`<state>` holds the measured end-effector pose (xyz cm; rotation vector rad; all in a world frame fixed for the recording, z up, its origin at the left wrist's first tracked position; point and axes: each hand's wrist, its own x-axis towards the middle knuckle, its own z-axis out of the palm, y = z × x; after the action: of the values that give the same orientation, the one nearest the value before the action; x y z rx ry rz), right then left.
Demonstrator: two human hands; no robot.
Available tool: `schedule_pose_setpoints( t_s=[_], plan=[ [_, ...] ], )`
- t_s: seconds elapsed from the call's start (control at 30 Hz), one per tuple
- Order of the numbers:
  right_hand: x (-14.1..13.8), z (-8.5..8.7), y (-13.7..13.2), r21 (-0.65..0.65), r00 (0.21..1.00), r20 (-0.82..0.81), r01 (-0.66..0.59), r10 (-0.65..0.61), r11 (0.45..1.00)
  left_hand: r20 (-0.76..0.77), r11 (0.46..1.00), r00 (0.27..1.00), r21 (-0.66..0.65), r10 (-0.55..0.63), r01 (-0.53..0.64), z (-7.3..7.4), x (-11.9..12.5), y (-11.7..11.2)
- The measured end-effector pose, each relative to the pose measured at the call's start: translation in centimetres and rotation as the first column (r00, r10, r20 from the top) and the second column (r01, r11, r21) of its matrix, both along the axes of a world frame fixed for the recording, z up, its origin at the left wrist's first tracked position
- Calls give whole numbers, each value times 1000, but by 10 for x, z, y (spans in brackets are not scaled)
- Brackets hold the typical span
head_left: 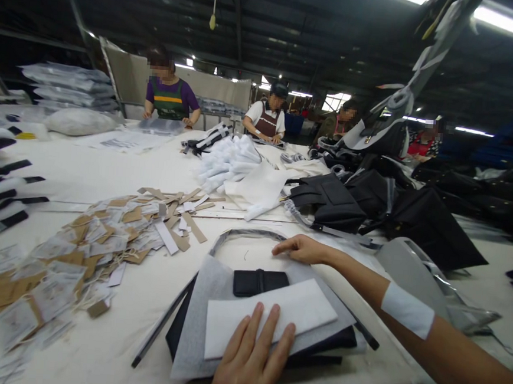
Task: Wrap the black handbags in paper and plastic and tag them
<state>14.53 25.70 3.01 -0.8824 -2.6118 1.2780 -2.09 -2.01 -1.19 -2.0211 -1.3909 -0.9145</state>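
My left hand (255, 354) lies flat with fingers spread on a folded white sheet (305, 305), pressing on the bag's front. Beneath is a black handbag (179, 325), lying flat and largely covered by thin whitish wrapping (195, 329). A dark strap tab (260, 282) shows above the folded sheet. The bag's wrapped handle (235, 235) arches away from me. My right hand (300, 249) lies across the right side of this handle, index finger stretched out to the left; its other fingers are partly hidden, and nothing is visible in it.
Paper and card tags (83, 249) are heaped on the left of the table (98, 171). White wrapped rolls (230, 160) lie beyond the bag. Black bags (327, 200) pile up at the right, near a grey wrapped piece (410, 275). Several people work across the table.
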Motion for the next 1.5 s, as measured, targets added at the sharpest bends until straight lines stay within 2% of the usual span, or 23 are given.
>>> schedule_pose_setpoints(
  t_s=[0.1,0.23,0.4,0.63,0.93,1.07,1.17,1.3,1.4,1.5],
  plan=[
    [-6,-7,4,51,997,-6,71,-71,996,-9,1000,1000,6,1,-1,0,0,0],
    [-17,-12,5,217,987,-6,158,-160,963,-12,1000,1000,12,5,-5,0,-1,1],
    [-26,-5,5,370,983,112,92,-143,924,-17,1000,1000,-6,7,-7,0,-2,0],
    [-37,5,9,429,944,289,19,-157,903,-14,1000,1000,-5,6,-6,0,-2,-1],
    [-30,34,1,427,957,236,52,-166,903,-33,999,999,-44,-2,0,1,-3,0],
    [-20,54,-5,480,971,162,76,-173,874,-59,999,998,-52,7,-10,2,-4,2],
    [-10,72,-17,536,975,116,98,-188,839,-51,999,999,-46,-3,1,2,-7,6],
    [2,91,-50,611,980,57,119,-193,783,-115,994,993,-109,-18,5,4,-14,10],
    [12,94,-82,658,990,29,86,-139,748,-158,990,987,-140,-19,-4,7,-17,14],
    [25,87,-113,706,991,71,30,-112,708,-174,989,984,-146,-29,4,10,-20,18]
  ],
)
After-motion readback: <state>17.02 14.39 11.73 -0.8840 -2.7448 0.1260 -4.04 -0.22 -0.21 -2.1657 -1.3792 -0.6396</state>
